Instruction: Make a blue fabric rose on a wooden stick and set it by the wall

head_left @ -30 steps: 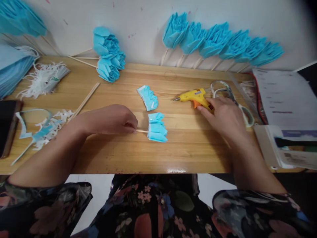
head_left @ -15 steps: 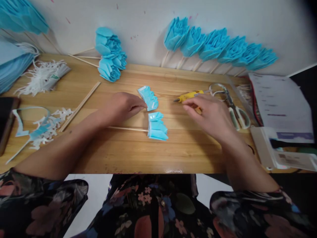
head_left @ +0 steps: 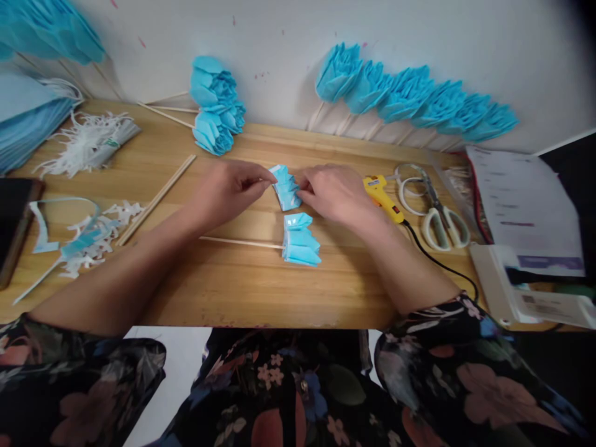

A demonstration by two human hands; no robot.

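A small pleated strip of blue fabric (head_left: 285, 188) with a pale edge lies at mid-table between both hands. My left hand (head_left: 228, 194) has thumb and forefinger pinched at its left edge. At its right edge are the closed thumb and fingers of my right hand (head_left: 336, 191), the fingertips partly hidden. Just below lies a second pleated blue piece (head_left: 302, 241), with a thin wooden stick (head_left: 239, 241) running left from it. To the right of my right hand rests a yellow glue gun (head_left: 387, 202) with a black cord, its tip hidden behind the hand.
Scissors (head_left: 440, 220) and a white box (head_left: 500, 282) lie right. Blue fabric flowers on sticks (head_left: 405, 93) lean on the wall; more flowers (head_left: 214, 105) lie back left. At left are loose sticks (head_left: 158, 198), white ear loops (head_left: 88, 146), scraps (head_left: 88, 239) and a dark phone-like object (head_left: 16, 230).
My right hand has moved left from beside the glue gun to the blue strip's right edge. My left hand stays at the strip. The view has shifted slightly.
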